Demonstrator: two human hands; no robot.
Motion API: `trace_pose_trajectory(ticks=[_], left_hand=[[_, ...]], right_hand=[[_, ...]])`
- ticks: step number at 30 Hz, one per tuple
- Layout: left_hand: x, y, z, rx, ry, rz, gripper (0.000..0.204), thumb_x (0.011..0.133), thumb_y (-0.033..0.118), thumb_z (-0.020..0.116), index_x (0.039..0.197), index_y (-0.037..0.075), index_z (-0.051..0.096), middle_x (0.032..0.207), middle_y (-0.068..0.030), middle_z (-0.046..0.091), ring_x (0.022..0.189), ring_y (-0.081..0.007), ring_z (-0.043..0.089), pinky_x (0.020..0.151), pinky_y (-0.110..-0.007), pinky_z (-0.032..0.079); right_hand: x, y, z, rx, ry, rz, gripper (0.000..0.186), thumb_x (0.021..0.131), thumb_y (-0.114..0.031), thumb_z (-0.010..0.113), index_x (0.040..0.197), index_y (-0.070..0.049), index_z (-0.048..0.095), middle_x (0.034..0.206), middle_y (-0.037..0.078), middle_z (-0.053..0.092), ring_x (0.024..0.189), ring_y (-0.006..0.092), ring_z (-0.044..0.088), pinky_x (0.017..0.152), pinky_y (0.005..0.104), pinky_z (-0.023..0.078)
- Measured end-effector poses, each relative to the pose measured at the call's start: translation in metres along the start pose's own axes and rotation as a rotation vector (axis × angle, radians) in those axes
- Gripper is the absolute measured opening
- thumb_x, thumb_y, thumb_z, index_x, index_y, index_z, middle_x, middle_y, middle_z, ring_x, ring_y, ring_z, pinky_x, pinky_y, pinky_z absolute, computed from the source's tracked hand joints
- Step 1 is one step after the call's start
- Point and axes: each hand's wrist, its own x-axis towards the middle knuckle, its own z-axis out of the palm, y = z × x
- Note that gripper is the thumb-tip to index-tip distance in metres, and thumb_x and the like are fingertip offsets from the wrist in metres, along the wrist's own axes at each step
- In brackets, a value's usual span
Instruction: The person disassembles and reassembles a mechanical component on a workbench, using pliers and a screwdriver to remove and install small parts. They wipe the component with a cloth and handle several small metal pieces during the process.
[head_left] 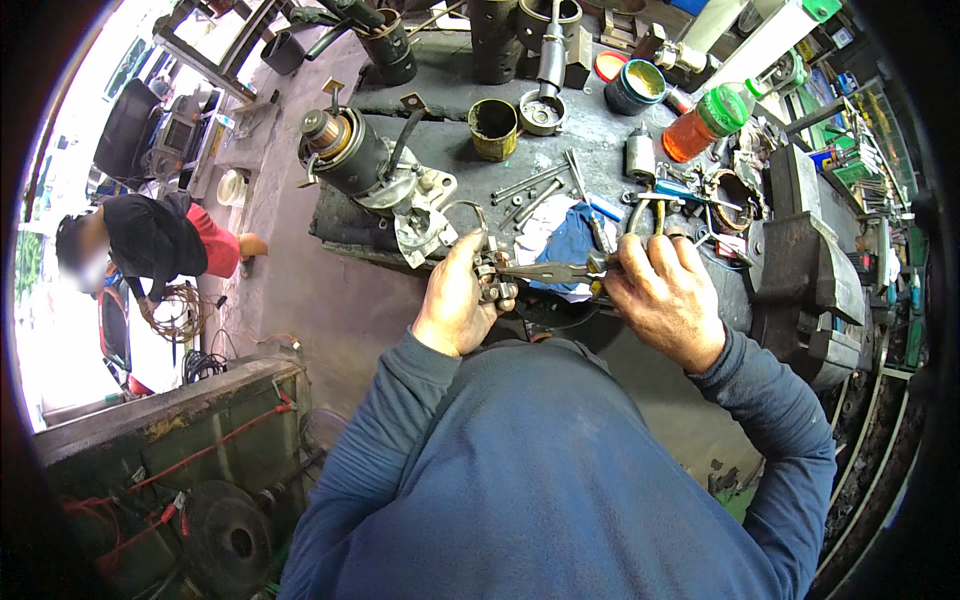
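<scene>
Item: small metal part (492, 280), grey, of several joined pieces, with a thin wire loop rising from its far side. Location: held in the air just off the near edge of the table (600, 150), in front of the person's chest.

Left hand (455, 300): fingers and thumb closed around the metal part, steadying it from the left.

Right hand (665, 295): closed on the handles of the long-nose pliers (560, 270). The pliers lie level, tips pointing left and meeting the metal part at its right side. Whether the tips actually pinch a piece of it is too small to tell.

Step in hand, by judgement: fine work on the held part with the plier tips, either gripping, bending or pulling a small piece. The next move appears to call for a firm left-hand hold against a controlled squeeze and twist or pull from the right, with the tips kept seated.

Surroundings on the table:
- starter motor (360, 160), dark body with pale cast housing, far left.
- rusty tin can (493, 128), far centre.
- loose long bolts (530, 190), centre.
- blue cloth (570, 240), just beyond the pliers.
- orange bottle with green cap (705, 125), far right.
- bench vise (800, 270), dark, at the right edge.

Also: another person (150, 245) bent low over a coil of wire, far left, well apart.
</scene>
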Motion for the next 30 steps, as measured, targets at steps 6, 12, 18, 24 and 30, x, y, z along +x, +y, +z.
trace_pose_trajectory(ticks=[6,12,18,24,30], left_hand=[[-0.004,-0.002,0.006,0.132,0.021,-0.015,0.035,0.109,0.043,0.057,0.114,0.01,0.066,0.1,-0.0084,0.067,0.082,-0.0246,0.061,0.073,-0.04,0.048],[-0.003,0.001,0.013,0.141,0.014,-0.047,0.036,0.109,0.044,0.058,0.117,0.01,0.066,0.105,-0.0089,0.066,0.084,-0.0247,0.061,0.075,-0.041,0.049],[0.003,0.0,0.01,0.167,-0.014,-0.029,0.038,0.108,0.046,0.058,0.12,0.01,0.066,0.106,-0.0089,0.066,0.085,-0.025,0.062,0.075,-0.041,0.05],[0.005,0.0,0.009,0.125,-0.003,-0.058,0.038,0.108,0.046,0.059,0.117,0.011,0.067,0.101,-0.0085,0.067,0.083,-0.0249,0.063,0.073,-0.04,0.05],[0.006,0.001,0.009,0.121,0.002,-0.052,0.036,0.108,0.045,0.06,0.118,0.011,0.066,0.103,-0.0077,0.067,0.081,-0.0249,0.063,0.073,-0.041,0.05]], right_hand=[[0.0,0.0,-0.002,0.014,-0.007,0.011,0.018,0.082,-0.026,0.067,0.094,-0.014,0.073,0.12,0.011,0.061,0.104,0.0259,0.059,0.096,0.0487,0.05],[0.001,0.002,-0.003,0.002,0.004,0.039,0.018,0.081,-0.023,0.07,0.093,-0.011,0.073,0.132,0.011,0.06,0.116,0.0326,0.057,0.105,0.0554,0.045],[0.002,0.005,-0.003,-0.004,-0.012,0.057,0.017,0.08,-0.022,0.071,0.092,-0.01,0.073,0.134,0.011,0.06,0.116,0.0316,0.058,0.104,0.0549,0.044],[0.003,0.009,-0.001,0.006,-0.041,0.053,0.018,0.082,-0.026,0.068,0.091,-0.012,0.074,0.124,0.009,0.059,0.113,0.029,0.058,0.104,0.0549,0.047],[0.009,0.013,-0.004,0.033,-0.047,0.022,0.013,0.083,-0.023,0.069,0.09,-0.012,0.072,0.127,0.011,0.061,0.111,0.0292,0.058,0.101,0.0492,0.045]])
